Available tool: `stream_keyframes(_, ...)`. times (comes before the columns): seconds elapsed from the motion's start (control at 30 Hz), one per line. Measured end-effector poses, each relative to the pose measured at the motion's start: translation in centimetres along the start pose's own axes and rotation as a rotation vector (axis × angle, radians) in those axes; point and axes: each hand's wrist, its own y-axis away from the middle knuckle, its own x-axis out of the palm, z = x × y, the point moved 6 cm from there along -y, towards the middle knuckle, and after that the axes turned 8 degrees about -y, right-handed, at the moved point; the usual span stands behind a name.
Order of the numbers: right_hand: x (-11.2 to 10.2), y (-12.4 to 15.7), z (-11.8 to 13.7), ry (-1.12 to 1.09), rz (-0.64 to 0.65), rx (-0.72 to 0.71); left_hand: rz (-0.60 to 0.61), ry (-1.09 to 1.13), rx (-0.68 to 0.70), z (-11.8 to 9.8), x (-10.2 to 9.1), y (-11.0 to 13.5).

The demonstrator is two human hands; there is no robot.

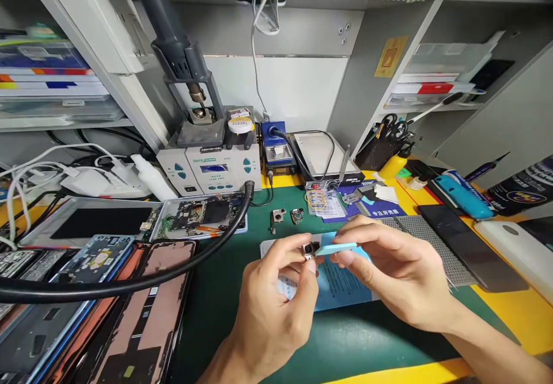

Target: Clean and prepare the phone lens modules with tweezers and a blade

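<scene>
Between the thumb and fingers of my left hand [276, 309] sits a small phone camera module [308, 249] with a dark square lens. My right hand [401, 274] pinches a thin, flat light-blue piece [333, 249], whose left edge meets or nearly meets the module; I cannot tell if they touch. Both hands are above a blue printed sheet [341, 289] on the green mat [345, 338]. Beyond my left hand, two more small camera parts lie on the mat, a silvery one [277, 217] and a darker one [297, 215].
A hot air station [209, 168] stands at the back left; its black hose [142, 283] crosses over opened phone housings [151, 309] and a tray with a circuit board [207, 214]. A dark phone [470, 246], grey perforated mat [436, 246] and teal tube [464, 194] lie right.
</scene>
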Motion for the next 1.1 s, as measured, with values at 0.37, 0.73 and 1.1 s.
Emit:
stream_keyframes(0.37,0.6,0.4,0.4,0.155,0.044,-0.103,0.009,-0.013,0.004,-0.1,0.1,-0.1)
stream_keyframes(0.73,1.1,0.1,1.3,0.275,0.116,-0.189,0.027,-0.016,-0.014,0.1,0.3,0.1)
stream_keyframes(1.1,1.3,0.2,0.9,0.322,0.177,-0.255,0.028,0.016,-0.010,0.3,0.5,0.1)
